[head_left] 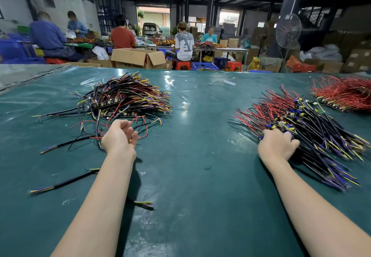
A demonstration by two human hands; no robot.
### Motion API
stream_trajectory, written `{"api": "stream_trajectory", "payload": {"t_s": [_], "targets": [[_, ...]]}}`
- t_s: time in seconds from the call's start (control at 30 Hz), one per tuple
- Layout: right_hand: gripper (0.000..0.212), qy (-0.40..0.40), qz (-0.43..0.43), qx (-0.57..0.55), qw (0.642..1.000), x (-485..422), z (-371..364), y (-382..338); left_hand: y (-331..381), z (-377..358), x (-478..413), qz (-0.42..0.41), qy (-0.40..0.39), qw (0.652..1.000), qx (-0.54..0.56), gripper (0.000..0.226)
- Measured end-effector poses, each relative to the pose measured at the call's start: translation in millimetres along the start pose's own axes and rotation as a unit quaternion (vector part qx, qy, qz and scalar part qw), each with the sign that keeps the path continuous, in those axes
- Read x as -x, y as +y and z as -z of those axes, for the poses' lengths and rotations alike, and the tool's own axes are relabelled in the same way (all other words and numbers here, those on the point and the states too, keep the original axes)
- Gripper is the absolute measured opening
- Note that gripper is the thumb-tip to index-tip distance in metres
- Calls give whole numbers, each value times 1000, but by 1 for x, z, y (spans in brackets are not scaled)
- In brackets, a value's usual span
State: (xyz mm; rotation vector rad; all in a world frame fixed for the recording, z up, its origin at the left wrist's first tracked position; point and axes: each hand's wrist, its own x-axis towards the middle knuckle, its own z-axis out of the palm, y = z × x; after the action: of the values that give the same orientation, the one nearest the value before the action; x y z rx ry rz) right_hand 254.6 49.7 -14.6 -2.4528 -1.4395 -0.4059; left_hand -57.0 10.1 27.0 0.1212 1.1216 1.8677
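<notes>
Three piles are lying on the table (190, 156): the left pile (128, 98) at the far left, the right pile (301, 120) at the right, the far pile (345, 94) behind it by the right edge. The left hand (119, 136) is reaching just before the left pile. The right hand (278, 145) is resting on the right pile's near-left end. A cable (62, 184) is lying left of the left forearm. Beyond the table a box (138, 57) is sitting, with a fan (288, 30) standing well to its right.

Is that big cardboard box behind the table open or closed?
Open. The cardboard box has its top flaps folded outward; its inside is hidden.
</notes>
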Motion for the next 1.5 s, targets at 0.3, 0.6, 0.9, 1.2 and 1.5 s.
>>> {"api": "stream_trajectory", "payload": {"t_s": [0.3, 0.6, 0.9, 1.2, 1.5], "targets": [[25, -79, 212, -265, 937, 41, 21, -96, -4, 16, -18, -312, 30, 769, -557, 34], [21, -146, 268, -361, 881, 75, 9, -128, -13, 24, -24, -302, 4, 641, -706, 35], [7, -353, 159, -662, 642, 79, 24, -125, -44, 2, 10, -383, -319, 725, -476, 27], [17, -435, 60, -785, 436, 76, 27, -119, -45, 0, 11, -280, -295, 797, -447, 28], [35, -447, 28, -779, 439, 73, 28, -121, -42, 0, 3, -170, -297, 863, -372, 11]]}}
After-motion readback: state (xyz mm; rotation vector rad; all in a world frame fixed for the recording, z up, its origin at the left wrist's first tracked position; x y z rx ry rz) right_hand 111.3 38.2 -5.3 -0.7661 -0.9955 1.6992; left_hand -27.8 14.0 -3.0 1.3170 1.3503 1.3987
